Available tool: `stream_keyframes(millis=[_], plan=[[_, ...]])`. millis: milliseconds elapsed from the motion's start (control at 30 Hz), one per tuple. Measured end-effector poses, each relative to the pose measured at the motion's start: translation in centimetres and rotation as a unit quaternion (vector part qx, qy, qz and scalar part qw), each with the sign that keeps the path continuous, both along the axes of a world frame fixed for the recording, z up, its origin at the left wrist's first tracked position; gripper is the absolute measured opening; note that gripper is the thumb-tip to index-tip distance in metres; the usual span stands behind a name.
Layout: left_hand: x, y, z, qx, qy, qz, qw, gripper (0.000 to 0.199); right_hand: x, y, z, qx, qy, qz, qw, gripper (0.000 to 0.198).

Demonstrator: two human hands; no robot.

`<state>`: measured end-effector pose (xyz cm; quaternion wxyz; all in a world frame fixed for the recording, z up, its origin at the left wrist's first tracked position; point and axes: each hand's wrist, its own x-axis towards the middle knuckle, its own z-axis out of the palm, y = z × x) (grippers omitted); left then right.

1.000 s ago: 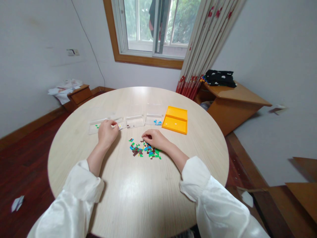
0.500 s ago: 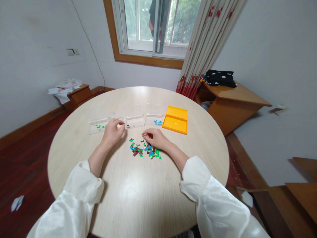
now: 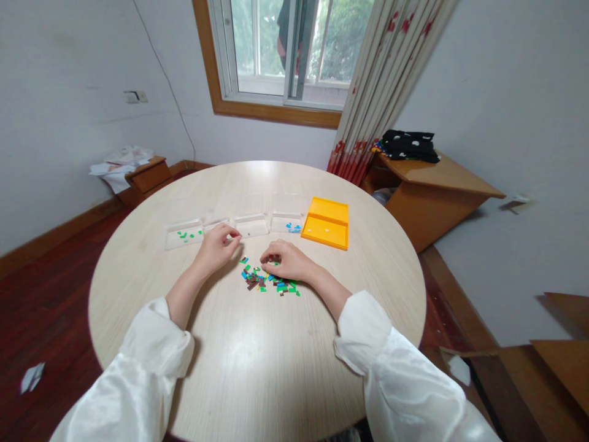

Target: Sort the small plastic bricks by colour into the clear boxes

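Small green, brown, blue and yellow building bricks lie in a loose pile (image 3: 255,282) on the round table. My right hand (image 3: 289,261) rests over the pile's far side, fingers curled down and closed; whatever is between the fingertips is too small to make out. My left hand (image 3: 216,247) hovers in front of the clear boxes with thumb and forefinger pinched together, and anything held there cannot be made out. Behind it, one clear box (image 3: 216,222) is partly covered. A clear box (image 3: 170,244) on the left holds green pieces.
Another clear box (image 3: 251,215) stands mid-row, and a clear box (image 3: 278,230) to its right holds blue pieces. An opened yellow case (image 3: 324,236) with two small white pieces lies at the row's right end. The pale round table (image 3: 257,356) curves near a wooden cabinet (image 3: 442,178).
My left hand has moved slightly right, off the second box, and the yellowish piece at its fingertips no longer shows. My right hand has shifted a little nearer over the pile.
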<state>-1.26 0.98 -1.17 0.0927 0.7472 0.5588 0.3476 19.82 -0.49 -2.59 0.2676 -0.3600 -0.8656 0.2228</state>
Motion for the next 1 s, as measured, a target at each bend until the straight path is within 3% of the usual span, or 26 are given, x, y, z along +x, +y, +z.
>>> stream_keyframes(millis=[167, 400, 567, 800, 1000], plan=[[0.0, 0.0, -0.2, 0.009, -0.008, -0.018, 1.000, 0.019, -0.1, 0.0, 0.1, -0.004, -0.014, 0.002, 1.000, 0.018], [0.0, 0.1, -0.4, 0.003, -0.013, -0.039, 0.999, 0.018, -0.2, 0.2, -0.2, -0.016, -0.005, -0.019, 1.000, 0.013], [0.0, 0.1, -0.9, 0.014, -0.031, -0.094, 0.995, 0.019, -0.2, 0.4, -0.5, -0.020, -0.002, -0.020, 1.000, 0.009], [0.9, -0.4, -1.0, -0.029, -0.031, -0.167, 0.985, 0.018, -0.3, 0.3, -0.5, -0.024, 0.005, -0.029, 0.999, 0.008], [1.4, -0.7, -1.0, -0.041, -0.018, -0.182, 0.982, 0.015, -0.4, 0.3, -0.7, -0.023, 0.028, -0.051, 0.998, 0.007]])
